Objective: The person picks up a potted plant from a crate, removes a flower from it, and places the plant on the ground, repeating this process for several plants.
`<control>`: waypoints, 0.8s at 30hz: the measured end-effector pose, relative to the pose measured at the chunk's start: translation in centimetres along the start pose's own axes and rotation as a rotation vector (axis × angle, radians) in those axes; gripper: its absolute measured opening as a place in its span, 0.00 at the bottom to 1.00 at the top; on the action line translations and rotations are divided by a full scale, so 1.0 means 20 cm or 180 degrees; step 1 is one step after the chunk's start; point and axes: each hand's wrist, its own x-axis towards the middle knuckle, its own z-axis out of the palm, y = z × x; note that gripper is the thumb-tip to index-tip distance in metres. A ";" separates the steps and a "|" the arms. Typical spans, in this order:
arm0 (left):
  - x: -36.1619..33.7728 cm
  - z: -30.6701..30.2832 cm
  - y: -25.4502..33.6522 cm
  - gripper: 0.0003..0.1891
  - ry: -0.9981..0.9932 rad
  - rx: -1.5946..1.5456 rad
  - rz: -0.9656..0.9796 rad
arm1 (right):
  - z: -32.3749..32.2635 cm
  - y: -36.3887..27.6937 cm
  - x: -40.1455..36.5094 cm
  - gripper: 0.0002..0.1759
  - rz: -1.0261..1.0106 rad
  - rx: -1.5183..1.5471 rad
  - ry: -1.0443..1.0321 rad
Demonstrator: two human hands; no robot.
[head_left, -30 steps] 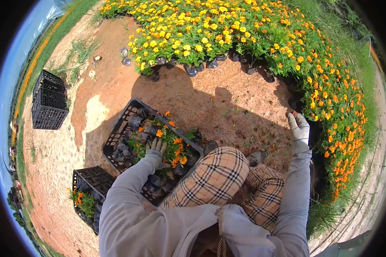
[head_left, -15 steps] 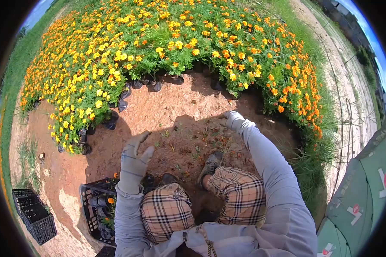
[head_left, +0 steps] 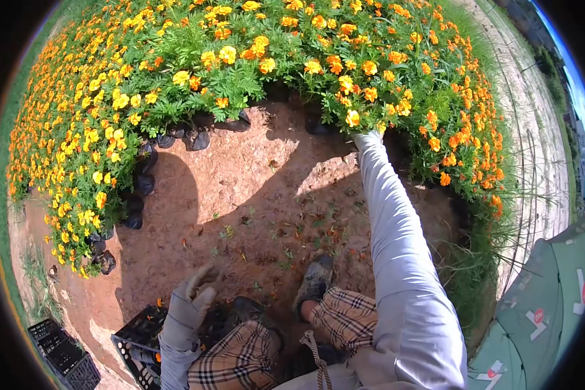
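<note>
My left hand (head_left: 190, 304), in a pale glove, hovers above the black crate by my knee. Its thumb and fingers are apart, with nothing between them. My right arm reaches forward to the edge of the marigold plants (head_left: 352, 97). Only the back part of my right hand (head_left: 369, 138) shows; leaves and blooms hide its fingers, so I cannot see whether it grips a plant. Black nursery bags (head_left: 198, 140) hold the marigolds along the curved edge of the bed. A black plastic crate (head_left: 125, 344) at my left holds potted plants, partly hidden by my arm.
Reddish bare soil (head_left: 240, 188) with scattered leaves and petals lies before my shoes (head_left: 315, 279). Another black crate (head_left: 62, 354) stands farther left. A green umbrella (head_left: 539, 312) is at the lower right, near tall grass (head_left: 478, 260) and a pale path (head_left: 533, 123).
My right hand has stretched forward from over the soil into the marigolds. My left hand has dropped back toward the crate. The view has leaned closer to the flowers.
</note>
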 end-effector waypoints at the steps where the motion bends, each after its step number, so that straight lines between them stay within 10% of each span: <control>1: 0.01 -0.01 -0.02 0.28 0.0064 0.0004 -0.0022 | 0.01 -0.01 0.06 0.52 -0.0030 0.0304 0.0062; 8: 0.05 -0.03 -0.01 0.29 0.0197 -0.0064 -0.0254 | 0.04 -0.02 0.19 0.21 0.1230 0.2215 -0.0354; 21: 0.10 0.12 -0.07 0.28 -0.0034 -0.0147 0.0023 | -0.48 -0.08 -0.41 0.14 0.0607 0.2978 -0.0540; 24: 0.22 0.23 0.01 0.33 0.0327 0.1358 0.1100 | -0.80 -0.38 -0.78 0.14 0.0152 0.3386 -0.1180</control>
